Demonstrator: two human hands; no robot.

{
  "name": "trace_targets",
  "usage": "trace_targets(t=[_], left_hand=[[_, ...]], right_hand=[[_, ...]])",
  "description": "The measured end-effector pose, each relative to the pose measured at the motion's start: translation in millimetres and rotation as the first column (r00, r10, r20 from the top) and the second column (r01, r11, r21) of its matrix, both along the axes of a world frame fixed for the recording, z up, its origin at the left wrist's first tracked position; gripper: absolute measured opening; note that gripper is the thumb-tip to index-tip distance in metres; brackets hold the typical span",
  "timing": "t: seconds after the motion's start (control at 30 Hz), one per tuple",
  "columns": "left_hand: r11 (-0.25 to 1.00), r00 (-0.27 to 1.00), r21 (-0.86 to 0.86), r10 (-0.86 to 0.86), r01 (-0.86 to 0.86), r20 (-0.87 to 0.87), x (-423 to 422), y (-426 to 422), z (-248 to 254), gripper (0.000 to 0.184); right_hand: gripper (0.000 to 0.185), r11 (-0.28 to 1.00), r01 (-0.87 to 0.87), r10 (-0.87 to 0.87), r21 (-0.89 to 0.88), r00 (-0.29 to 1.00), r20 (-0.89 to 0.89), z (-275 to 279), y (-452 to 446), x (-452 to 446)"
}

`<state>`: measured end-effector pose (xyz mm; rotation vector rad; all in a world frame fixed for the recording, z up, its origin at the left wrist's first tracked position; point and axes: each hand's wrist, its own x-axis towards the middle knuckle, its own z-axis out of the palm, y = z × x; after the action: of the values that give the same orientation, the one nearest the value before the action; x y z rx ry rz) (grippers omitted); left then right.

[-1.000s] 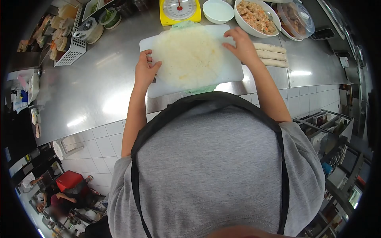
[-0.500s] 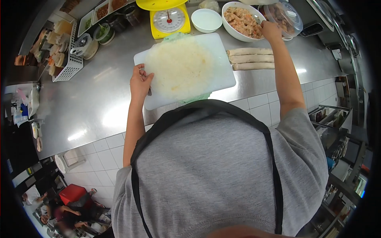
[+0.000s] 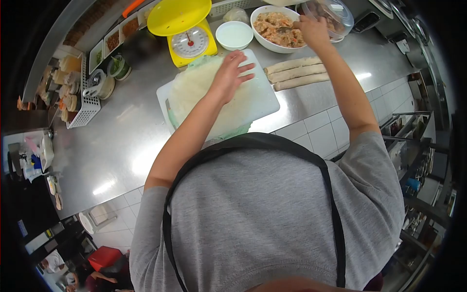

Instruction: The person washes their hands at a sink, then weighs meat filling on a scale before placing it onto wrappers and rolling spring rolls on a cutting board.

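Observation:
My left hand (image 3: pixel 230 78) is open, fingers spread, above a pale, thin round wrapper (image 3: pixel 199 92) on a white cutting board (image 3: pixel 265 100). Light green sheeting (image 3: pixel 238 130) pokes out around the wrapper's edge. At the board's left side lies a narrow grey object (image 3: pixel 169 108), too small to name. My right hand (image 3: pixel 314 33) is closed on a metal spoon (image 3: pixel 284 30) whose head rests in chunky orange-pink filling (image 3: pixel 272 22), inside a white bowl (image 3: pixel 277 47). Right of the board, three long pale rolls (image 3: pixel 296 73) lie side by side.
A yellow scale (image 3: pixel 191 45) and a white bowl of pale liquid (image 3: pixel 234 35) stand behind the board. A clear lidded container (image 3: pixel 335 19) is at the back right. At left are a white basket (image 3: pixel 87 104) and a green-filled jar (image 3: pixel 119 67). People are at lower left.
My left hand has left the board's left edge and moved right over the wrapper, its fingers spreading. My right hand stays at the filling bowl, where the spoon now shows. The view has turned slightly.

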<state>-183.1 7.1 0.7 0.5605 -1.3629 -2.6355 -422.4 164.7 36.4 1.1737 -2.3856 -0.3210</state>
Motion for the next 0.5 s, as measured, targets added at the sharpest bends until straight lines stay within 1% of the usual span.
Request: trace_targets(t=[0.03, 0.07, 0.1, 0.13, 0.17, 0.2, 0.23, 0.3, 0.33, 0.4, 0.5], left_hand=[[1.0, 1.0, -0.005, -0.011, 0.011, -0.002, -14.7, 5.5, -1.4, 0.063], [0.991, 0.999, 0.124, -0.045, 0.045, 0.002, -28.0, 11.2, -3.2, 0.065], [0.965, 0.997, 0.251, -0.081, 0.078, 0.002, -40.6, 14.8, -6.1, 0.067], [0.965, 0.996, 0.248, -0.091, 0.088, 0.0, -52.7, 16.8, -9.2, 0.067], [0.947, 0.994, 0.301, -0.107, 0.108, -0.018, -63.8, 19.0, -12.7, 0.071], [0.927, 0.992, 0.352, -0.121, 0.127, -0.038, -71.8, 21.6, -11.6, 0.075], [0.927, 0.991, 0.35, -0.128, 0.134, -0.039, -78.2, 23.2, -10.8, 0.075], [0.922, 0.996, 0.377, -0.078, 0.088, -0.041, -87.0, 25.3, -8.8, 0.072], [0.923, 0.996, 0.375, -0.081, 0.09, -0.042, -89.0, 26.0, -7.6, 0.072], [0.933, 0.993, 0.341, -0.108, 0.119, -0.052, -88.5, 27.6, -7.1, 0.072], [0.933, 0.995, 0.345, -0.092, 0.1, -0.038, -86.5, 29.4, -5.8, 0.073]], right_hand=[[0.019, 0.999, -0.041, 0.042, 0.028, 0.998, -0.045, -2.5, -3.0, 7.8], [0.021, 0.995, -0.083, 0.088, 0.061, 0.992, -0.089, -4.7, -6.3, 12.8], [0.021, 0.996, -0.074, 0.079, 0.058, 0.993, -0.091, -7.2, -8.8, 13.8], [0.021, 0.993, -0.095, 0.099, 0.065, 0.993, -0.065, -9.0, -10.3, 14.4], [0.02, 0.99, -0.117, 0.12, 0.073, 0.992, -0.038, -10.3, -11.7, 14.6], [0.017, 0.99, -0.102, 0.103, 0.094, 0.995, -0.007, -6.7, -13.8, 19.2], [0.017, 0.991, -0.094, 0.096, 0.092, 0.995, -0.008, -7.4, -15.1, 19.3], [0.016, 0.98, -0.125, 0.128, 0.157, 0.992, -0.014, -9.8, -17.1, 20.0], [0.016, 0.98, -0.123, 0.126, 0.155, 0.992, -0.015, -9.2, -17.1, 20.0], [0.016, 0.978, -0.134, 0.129, 0.161, 0.991, 0.044, -9.4, -16.6, 22.0], [0.018, 0.981, -0.122, 0.107, 0.15, 0.989, 0.102, -10.2, -13.9, 5.4]])
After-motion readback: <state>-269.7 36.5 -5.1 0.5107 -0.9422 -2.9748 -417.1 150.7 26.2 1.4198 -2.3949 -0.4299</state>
